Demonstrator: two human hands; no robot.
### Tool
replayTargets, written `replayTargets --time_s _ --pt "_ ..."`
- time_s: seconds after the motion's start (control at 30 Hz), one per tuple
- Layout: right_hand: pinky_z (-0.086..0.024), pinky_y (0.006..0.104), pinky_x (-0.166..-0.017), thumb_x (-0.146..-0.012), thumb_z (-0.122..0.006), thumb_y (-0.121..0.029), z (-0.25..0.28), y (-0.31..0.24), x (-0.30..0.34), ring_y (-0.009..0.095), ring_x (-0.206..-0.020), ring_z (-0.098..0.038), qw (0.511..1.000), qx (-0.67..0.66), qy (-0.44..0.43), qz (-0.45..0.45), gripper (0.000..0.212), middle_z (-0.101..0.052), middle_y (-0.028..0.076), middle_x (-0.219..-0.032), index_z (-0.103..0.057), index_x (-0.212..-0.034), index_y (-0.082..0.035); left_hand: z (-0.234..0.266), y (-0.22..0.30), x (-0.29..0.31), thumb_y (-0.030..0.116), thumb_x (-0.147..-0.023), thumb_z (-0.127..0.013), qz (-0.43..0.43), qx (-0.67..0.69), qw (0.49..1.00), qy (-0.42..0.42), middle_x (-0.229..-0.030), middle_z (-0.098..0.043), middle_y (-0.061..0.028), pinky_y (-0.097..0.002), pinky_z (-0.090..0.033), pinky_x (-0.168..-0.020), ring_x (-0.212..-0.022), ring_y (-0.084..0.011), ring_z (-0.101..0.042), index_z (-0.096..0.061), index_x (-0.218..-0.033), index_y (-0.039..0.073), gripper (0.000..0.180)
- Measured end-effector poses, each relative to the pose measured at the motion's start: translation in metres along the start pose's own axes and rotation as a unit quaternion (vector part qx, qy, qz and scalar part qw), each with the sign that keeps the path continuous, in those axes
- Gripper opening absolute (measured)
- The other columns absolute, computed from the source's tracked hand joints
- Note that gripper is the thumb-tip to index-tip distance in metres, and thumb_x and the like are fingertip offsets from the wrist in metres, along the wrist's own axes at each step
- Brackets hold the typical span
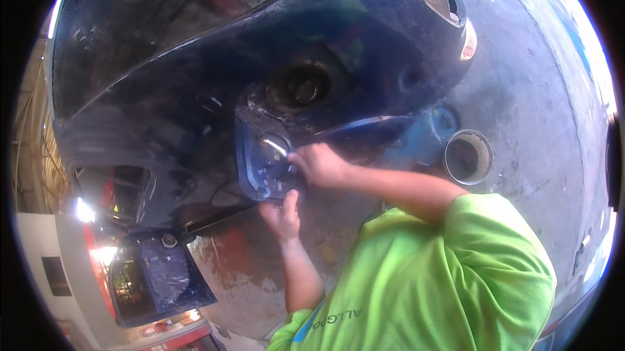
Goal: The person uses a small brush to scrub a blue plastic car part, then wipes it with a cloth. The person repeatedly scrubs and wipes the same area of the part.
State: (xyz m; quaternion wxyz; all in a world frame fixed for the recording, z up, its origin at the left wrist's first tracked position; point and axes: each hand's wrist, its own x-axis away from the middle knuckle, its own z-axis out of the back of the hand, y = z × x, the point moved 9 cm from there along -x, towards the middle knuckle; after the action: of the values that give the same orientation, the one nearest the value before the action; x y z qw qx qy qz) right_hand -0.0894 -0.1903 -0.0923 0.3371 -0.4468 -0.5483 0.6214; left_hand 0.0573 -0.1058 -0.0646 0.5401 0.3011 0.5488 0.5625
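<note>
In front of me is a dark blue car body panel (215,97) with a round, dark recess, which looks like a fuel filler opening (304,87). Beside the recess stands a rounded flap (244,162), its inner face toward me and marked with pale residue. My right hand (319,163) is closed at this inner face, and a slim, pale stick-like tool (275,148) juts from its fingers. The tool's exact kind is unclear. My left hand (283,216) is at the flap's lower edge, thumb up, its fingers partly hidden behind the edge.
A round bucket (487,167) stands on the concrete floor (527,104) to the right, with a blue object (445,119) near it. A tail light (468,41) sits at the car's far corner. At lower left, a car door (195,279) hangs open.
</note>
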Motion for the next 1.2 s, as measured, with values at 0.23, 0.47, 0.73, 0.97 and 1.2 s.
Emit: replayTargets --time_s 0.23,0.47,0.73,0.97,1.2 --pt "-0.056 0.05 -0.074 -0.104 -0.06 -0.027 -0.012 0.009 -0.013 0.045 -0.084 -0.07 1.0 -0.021 -0.017 -0.013 0.03 -0.071 0.026 -0.085 -0.075 -0.098 -0.002 0.009 -0.01 0.008 -0.002 -0.089 -0.067 0.083 0.05 0.995 0.012 -0.1 -0.069 -0.0055 -0.0282 -0.051 -0.078 -0.087 -0.0139 -0.064 -0.066 -0.113 -0.006 0.024" --pt "-0.054 0.0514 -0.069 -0.105 -0.059 -0.031 -0.022 0.018 0.005 0.043 -0.077 -0.069 0.98 0.117 -0.15 0.06 0.028 -0.069 0.021 -0.078 -0.071 -0.093 -0.008 0.021 -0.008 0.006 0.004 -0.097 -0.068 0.038 0.059 0.995 0.076 -0.101 -0.07 -0.0077 -0.029 -0.051 -0.082 -0.091 -0.015 -0.066 -0.063 -0.119 -0.005 0.024" --pt "-0.053 0.0523 -0.064 -0.104 -0.057 -0.042 -0.013 0.024 -0.044 0.042 -0.075 -0.067 0.96 0.177 -0.09 0.198 0.034 -0.069 0.016 -0.077 -0.067 -0.089 -0.012 0.042 0.009 0.011 0.019 -0.103 -0.068 -0.012 -0.166 0.978 0.125 -0.091 -0.074 -0.0086 -0.0294 -0.05 -0.071 -0.08 -0.0139 -0.065 -0.07 -0.102 -0.009 0.028" --pt "-0.055 0.0504 -0.064 -0.103 -0.059 -0.041 -0.027 0.016 -0.039 0.038 -0.073 -0.068 0.953 0.133 -0.19 0.194 0.033 -0.069 0.013 -0.078 -0.068 -0.087 -0.014 0.043 0.006 0.016 0.023 -0.103 -0.069 0.033 -0.166 0.974 0.149 -0.071 -0.069 -0.0044 -0.0274 -0.04 -0.054 -0.061 -0.0078 -0.054 -0.073 -0.089 -0.008 0.034" --pt "-0.055 0.0513 -0.066 -0.104 -0.054 -0.048 -0.01 0.035 -0.053 0.04 -0.078 -0.069 0.942 0.182 -0.175 0.221 0.039 -0.07 0.012 -0.078 -0.067 -0.089 -0.014 0.038 0.012 0.014 0.027 -0.105 -0.066 0.04 -0.188 0.967 0.169 -0.062 -0.058 0.0016 -0.0266 -0.031 -0.045 -0.049 -0.0066 -0.046 -0.064 -0.076 -0.003 0.042"
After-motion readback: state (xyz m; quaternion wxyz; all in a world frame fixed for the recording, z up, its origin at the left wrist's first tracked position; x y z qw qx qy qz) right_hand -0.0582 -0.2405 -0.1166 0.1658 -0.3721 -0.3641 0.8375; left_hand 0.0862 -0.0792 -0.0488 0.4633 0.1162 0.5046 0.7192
